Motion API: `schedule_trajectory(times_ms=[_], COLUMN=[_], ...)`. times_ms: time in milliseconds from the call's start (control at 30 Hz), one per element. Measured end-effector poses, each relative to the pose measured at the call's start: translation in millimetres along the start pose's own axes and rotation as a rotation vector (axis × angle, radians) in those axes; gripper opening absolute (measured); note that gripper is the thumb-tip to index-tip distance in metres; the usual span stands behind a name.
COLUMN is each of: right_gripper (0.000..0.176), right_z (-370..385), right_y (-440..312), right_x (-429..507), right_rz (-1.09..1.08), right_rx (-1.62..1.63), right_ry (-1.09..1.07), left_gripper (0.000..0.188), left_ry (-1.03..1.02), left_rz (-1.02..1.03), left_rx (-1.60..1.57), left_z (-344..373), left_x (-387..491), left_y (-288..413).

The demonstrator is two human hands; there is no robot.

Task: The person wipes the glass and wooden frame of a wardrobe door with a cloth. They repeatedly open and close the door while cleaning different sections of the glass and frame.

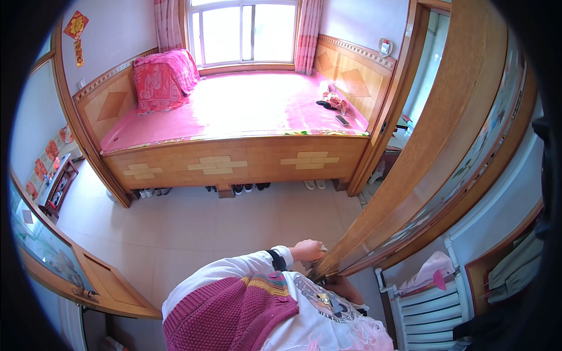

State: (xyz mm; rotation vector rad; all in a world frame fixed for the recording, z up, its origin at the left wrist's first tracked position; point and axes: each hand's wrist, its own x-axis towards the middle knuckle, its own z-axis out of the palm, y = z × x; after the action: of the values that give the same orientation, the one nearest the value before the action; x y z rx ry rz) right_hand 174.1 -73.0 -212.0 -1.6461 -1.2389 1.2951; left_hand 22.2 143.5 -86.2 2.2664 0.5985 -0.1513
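Note:
A wooden door (395,175) with a decorated glass panel stands edge-on in front of me. My left hand (308,250) is on the left side of its edge, fingers curled around a small pale item, possibly a cloth. On the opposite face, my right hand (344,288) is at the door near the metal lock hardware (322,281); its fingers are mostly hidden. My white sleeve (224,274) has a dark band at the wrist. A magenta knitted vest (219,311) covers part of my white printed top (320,302).
Beyond the door is a wood-panelled platform bed (237,162) with a pink cover, a folded pink blanket (162,81) and a phone (341,120). Shoes (248,188) sit beneath it. Another glazed door (92,281) stands ajar at left. A white radiator (432,316) is at lower right.

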Motion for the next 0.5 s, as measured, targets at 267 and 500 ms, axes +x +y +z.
schedule_trajectory(times_ms=[267, 500], right_gripper=[0.029, 0.034], right_z=[7.4, 22.6], right_y=[-31.7, -48.9], right_x=[-14.3, -23.5], right_rz=[-0.045, -0.168], right_rx=[0.112, 0.234], right_ry=[0.054, 0.141], left_gripper=[0.037, 0.034], left_ry=[-0.143, -0.188], left_rz=[0.173, 0.237], left_rx=[-0.233, -0.442], left_z=[0.4, 9.7], left_x=[6.1, 12.0], left_y=[-14.3, -33.0])
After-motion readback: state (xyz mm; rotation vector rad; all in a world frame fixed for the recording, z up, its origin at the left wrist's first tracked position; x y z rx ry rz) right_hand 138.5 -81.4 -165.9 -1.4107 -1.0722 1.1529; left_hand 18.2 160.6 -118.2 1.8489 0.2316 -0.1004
